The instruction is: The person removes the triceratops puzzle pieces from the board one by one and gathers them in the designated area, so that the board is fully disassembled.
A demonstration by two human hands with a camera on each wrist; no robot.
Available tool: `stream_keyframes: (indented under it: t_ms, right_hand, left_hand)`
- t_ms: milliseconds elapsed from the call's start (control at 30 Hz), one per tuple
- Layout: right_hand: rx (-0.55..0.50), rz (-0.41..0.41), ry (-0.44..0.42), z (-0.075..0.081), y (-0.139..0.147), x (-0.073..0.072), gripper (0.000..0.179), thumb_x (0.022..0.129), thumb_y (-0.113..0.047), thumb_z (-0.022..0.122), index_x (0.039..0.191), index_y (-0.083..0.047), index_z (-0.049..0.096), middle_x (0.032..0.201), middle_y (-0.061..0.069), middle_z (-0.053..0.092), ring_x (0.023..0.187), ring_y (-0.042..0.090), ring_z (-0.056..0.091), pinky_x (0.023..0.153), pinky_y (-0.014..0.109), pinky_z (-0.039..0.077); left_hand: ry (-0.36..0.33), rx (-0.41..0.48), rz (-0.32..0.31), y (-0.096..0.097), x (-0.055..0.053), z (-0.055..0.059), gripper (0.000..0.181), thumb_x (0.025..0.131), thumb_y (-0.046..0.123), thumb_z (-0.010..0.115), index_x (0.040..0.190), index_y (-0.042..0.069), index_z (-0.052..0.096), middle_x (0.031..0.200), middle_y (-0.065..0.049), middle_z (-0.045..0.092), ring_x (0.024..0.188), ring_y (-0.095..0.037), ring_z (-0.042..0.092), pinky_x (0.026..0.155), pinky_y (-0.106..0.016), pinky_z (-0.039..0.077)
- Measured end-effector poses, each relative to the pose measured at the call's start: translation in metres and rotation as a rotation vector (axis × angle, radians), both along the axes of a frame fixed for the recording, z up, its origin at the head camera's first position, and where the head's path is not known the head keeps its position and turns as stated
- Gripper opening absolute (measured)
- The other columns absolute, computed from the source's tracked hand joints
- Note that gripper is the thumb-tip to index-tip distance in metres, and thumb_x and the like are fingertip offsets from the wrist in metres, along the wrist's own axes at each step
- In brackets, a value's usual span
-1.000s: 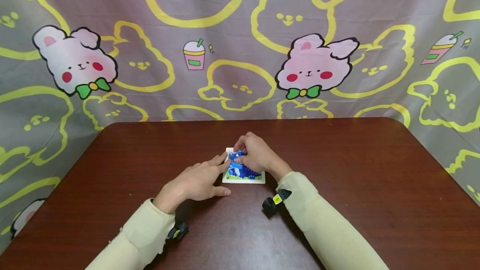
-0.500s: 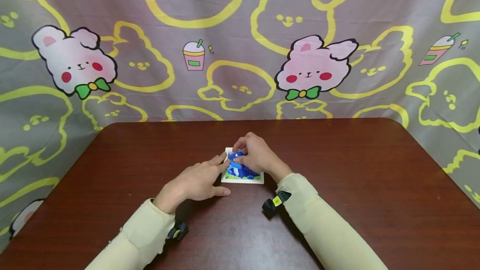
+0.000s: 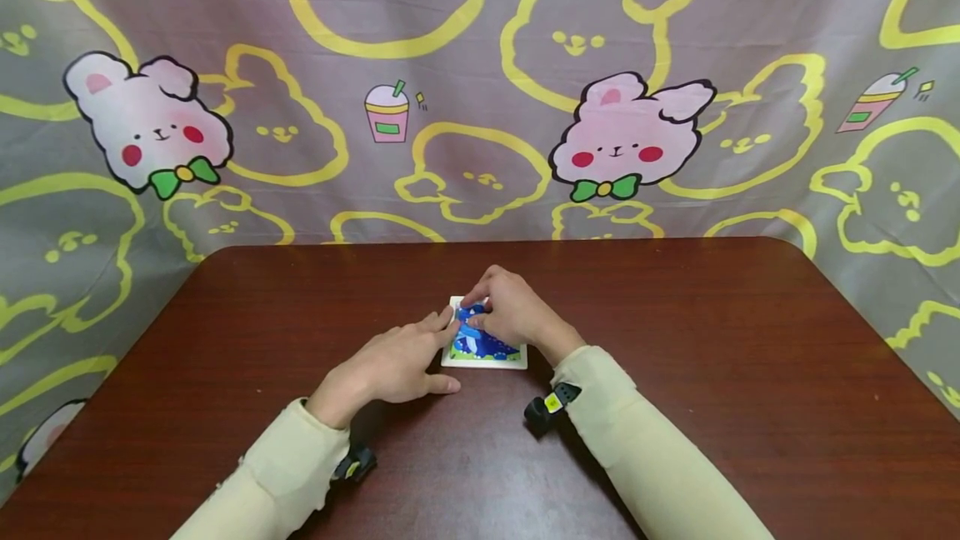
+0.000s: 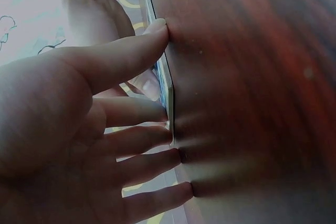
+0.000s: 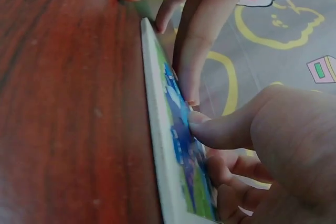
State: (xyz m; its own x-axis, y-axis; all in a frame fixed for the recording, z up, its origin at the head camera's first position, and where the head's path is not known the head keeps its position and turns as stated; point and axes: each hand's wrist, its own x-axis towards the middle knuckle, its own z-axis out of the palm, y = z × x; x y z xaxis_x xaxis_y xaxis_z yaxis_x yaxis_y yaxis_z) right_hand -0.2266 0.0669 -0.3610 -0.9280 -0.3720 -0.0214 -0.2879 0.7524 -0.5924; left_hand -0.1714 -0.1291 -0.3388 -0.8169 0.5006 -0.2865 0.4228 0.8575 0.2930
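A small square puzzle board [image 3: 487, 363] with a white frame lies flat on the table, its picture a blue dinosaur on green. My left hand [image 3: 397, 361] is spread beside it, with straight fingers touching the frame's left edge and the thumb apart from it. Over the picture's upper part, my right hand [image 3: 517, 311] has its thumb and fingers bent around the dinosaur's head piece [image 3: 471, 312]. In the right wrist view, the right thumb [image 5: 205, 124] bears down on the blue picture [image 5: 181, 140]. Much of the board's upper right is hidden beneath that hand.
The dark brown wooden table [image 3: 675, 315] extends around the board on every side. Behind its far edge hangs a grey cloth [image 3: 480, 90] printed with cartoon animals. Black camera straps [image 3: 551, 407] sit on both wrists.
The right index finger has straightened slightly towards the board's upper left corner. The left hand and the board have stayed nearly in place.
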Motion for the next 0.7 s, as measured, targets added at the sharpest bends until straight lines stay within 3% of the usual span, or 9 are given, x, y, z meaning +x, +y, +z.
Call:
stream_keyframes:
  t_ms: [333,700]
  right_hand:
    - [-0.064,-0.03,-0.015,-0.0038,-0.0045,-0.0038,0.021,0.092,-0.012,0.083,0.113,-0.009,0.079,0.115,0.007,0.065,0.102,0.022,0.065,0.101,0.043,0.058]
    - [-0.074,-0.045,0.021,-0.0059,-0.0073,-0.0048,0.019,0.091,-0.011,0.084,0.109,-0.01,0.078,0.112,0.008,0.065,0.104,0.023,0.063,0.101,0.043,0.055]
  left_hand:
    - [-0.016,0.021,-0.009,-0.0011,0.0008,0.001,0.083,0.099,0.039,0.076,0.165,0.01,0.037,0.176,-0.018,0.023,0.161,-0.04,0.032,0.122,-0.062,0.039]
    - [-0.02,0.033,-0.012,-0.0018,0.0006,0.0005,0.082,0.099,0.037,0.076,0.165,0.007,0.037,0.175,-0.02,0.023,0.161,-0.041,0.03,0.124,-0.06,0.038]
